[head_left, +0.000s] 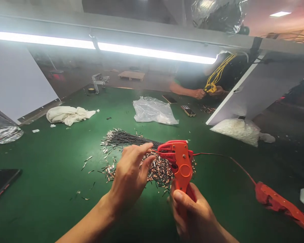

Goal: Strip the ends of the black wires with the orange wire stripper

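I have the orange-and-red plastic wire stripper (181, 158) upright in the right hand (192, 209), above the middle of the green-topped bench (63, 189); those fingers wrap its handle, thumb laid across the front. A thin dark reddish wire (215, 154) leaves the stripper's right side and runs toward a second orange-and-red tool (281, 202) lying near the bench's right edge. The left hand (131, 165) is just beside the stripper's red nose, its forefinger and thumb tips apart; a short reddish strand shows between nose and fingers, but I cannot tell whether they pinch it.

Behind the hands I see a bundle of thin black wires with bare silvery ends (126, 136) and a heap of black and copper-coloured clippings (162, 168) on the bench. Farther out, a clear crumpled plastic bag (153, 111) lies between a wad of white cloth (66, 115), toward the left edge, and a dark rectangular phone (188, 111). At the far edge, a co-worker's hands (199, 93) hold a yellow tool (210, 88) beneath yellow strands (221, 69).
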A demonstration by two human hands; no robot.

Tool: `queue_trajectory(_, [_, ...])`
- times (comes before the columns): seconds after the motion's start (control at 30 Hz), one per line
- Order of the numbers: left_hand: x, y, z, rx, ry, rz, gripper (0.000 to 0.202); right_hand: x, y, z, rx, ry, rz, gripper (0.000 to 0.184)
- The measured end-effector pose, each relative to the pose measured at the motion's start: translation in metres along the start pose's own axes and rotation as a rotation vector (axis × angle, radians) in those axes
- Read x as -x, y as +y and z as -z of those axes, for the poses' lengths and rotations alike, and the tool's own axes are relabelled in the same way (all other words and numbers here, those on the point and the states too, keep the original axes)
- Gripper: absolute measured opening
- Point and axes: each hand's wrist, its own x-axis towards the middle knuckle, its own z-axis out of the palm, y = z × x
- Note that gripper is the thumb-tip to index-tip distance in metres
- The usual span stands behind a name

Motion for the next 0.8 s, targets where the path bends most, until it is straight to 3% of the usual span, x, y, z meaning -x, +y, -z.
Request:
queue_trajectory(0.13, [0.001,-0.003,0.000,0.078,-0.012,-0.015,0.015,0.000,0.004,-0.003,-0.046,-0.047,-0.004,0.040])
queue_trajectory(0.33, [-0.002,0.000,0.010,0.024,0.016,-0.108,0.018,-0.001,-0.003,-0.006,-0.018,-0.155,0.016,0.043])
queue_trajectory(0.43, [-0.005,0.001,0.014,0.059,0.001,-0.097,0.015,0.001,-0.009,-0.008,0.030,-0.210,0.013,0.042])
queue_trajectory(0.53, [-0.009,0.001,0.018,0.116,-0.027,-0.077,0.012,0.003,-0.012,-0.008,0.032,-0.185,0.017,0.041])
queue_trajectory(0.8, [-0.014,0.000,0.023,0.183,-0.082,-0.043,0.012,-0.002,0.000,0.001,0.039,-0.247,0.048,0.040])
